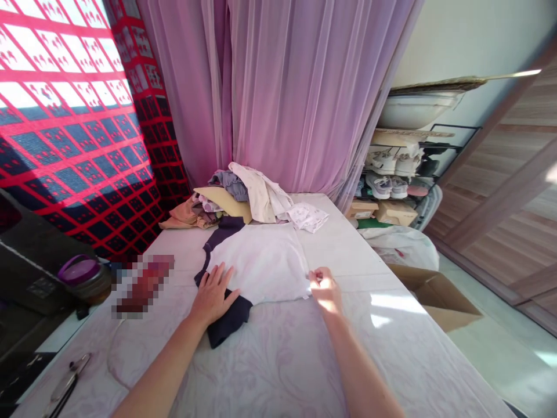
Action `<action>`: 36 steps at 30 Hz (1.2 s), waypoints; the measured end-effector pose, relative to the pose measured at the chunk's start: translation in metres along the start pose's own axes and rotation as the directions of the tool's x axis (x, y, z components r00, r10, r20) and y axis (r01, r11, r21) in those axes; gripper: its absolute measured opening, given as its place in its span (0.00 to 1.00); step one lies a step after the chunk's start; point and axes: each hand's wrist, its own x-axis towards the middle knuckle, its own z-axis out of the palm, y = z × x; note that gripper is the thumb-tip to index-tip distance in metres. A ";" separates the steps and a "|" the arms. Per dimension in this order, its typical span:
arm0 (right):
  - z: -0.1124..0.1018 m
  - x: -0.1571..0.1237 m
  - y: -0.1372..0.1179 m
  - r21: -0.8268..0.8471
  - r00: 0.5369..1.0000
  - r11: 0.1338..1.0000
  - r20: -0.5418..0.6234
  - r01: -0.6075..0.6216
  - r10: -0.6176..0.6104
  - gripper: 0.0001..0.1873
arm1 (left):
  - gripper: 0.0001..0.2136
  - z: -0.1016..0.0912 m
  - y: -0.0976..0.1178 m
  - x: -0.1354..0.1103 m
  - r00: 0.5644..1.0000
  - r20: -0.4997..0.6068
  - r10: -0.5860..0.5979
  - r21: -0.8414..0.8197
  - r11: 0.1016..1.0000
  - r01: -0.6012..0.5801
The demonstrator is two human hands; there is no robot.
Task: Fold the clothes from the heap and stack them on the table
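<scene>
Well, the white T-shirt with dark navy sleeves lies spread out on a pale floral bed sheet, just in front of a heaped pile of clothes. The left hand rests open and flat on the shirt, fingers spread, pressing the cloth beside the dark sleeve without gathering any of it. The right hand is nearly closed, and its fingers seem to pinch the shirt's right edge. The thin fabric looks light, soft and limp, likely to slide and bunch, so that edge or the sewn hem seems the best place to grip.
</scene>
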 end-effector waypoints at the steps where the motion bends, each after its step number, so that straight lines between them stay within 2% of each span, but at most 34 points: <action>1: 0.001 -0.003 0.000 -0.004 1.000 1.000 -0.002 -0.007 0.007 0.18 | 0.31 -0.001 0.000 0.000 1.000 0.008 0.001 0.003 1.000 -0.001; 4: 0.002 -0.012 -0.001 -0.066 0.999 0.998 0.046 0.013 -0.010 0.25 | 0.31 -0.002 0.000 -0.001 1.000 0.014 0.011 0.002 1.000 -0.011; 7: 0.003 -0.015 -0.002 -0.123 0.997 0.991 0.062 0.054 -0.047 0.25 | 0.31 0.000 -0.001 -0.001 1.000 0.003 0.016 -0.001 1.000 -0.016; 12: 0.003 -0.010 0.010 -0.070 0.989 0.996 -0.130 0.061 -0.070 0.23 | 0.30 0.003 -0.003 -0.001 0.999 -0.020 0.033 -0.013 0.999 -0.034; 15: 0.001 -0.006 0.020 -0.051 0.986 0.998 -0.162 0.027 -0.035 0.23 | 0.29 0.004 -0.003 -0.002 0.999 -0.028 0.035 -0.022 0.999 -0.036; 19: -0.004 -0.004 0.023 -0.038 0.993 0.999 -0.112 0.018 -0.022 0.21 | 0.29 0.004 -0.003 -0.003 0.998 -0.047 0.030 -0.030 0.999 -0.031; 25: -0.007 -0.003 0.019 -0.132 0.999 0.991 0.048 0.031 -0.025 0.24 | 0.27 0.000 -0.001 -0.006 0.999 -0.034 0.024 -0.024 0.999 -0.025; 33: -0.004 -0.002 0.026 -0.108 0.993 0.993 -0.104 0.046 -0.057 0.24 | 0.27 0.003 -0.005 -0.004 0.997 -0.057 0.049 -0.020 0.999 -0.050; 36: 0.000 -0.001 0.025 -0.115 0.974 0.983 -0.161 0.140 -0.158 0.20 | 0.27 0.005 -0.009 -0.004 0.997 -0.063 0.054 -0.024 0.998 -0.056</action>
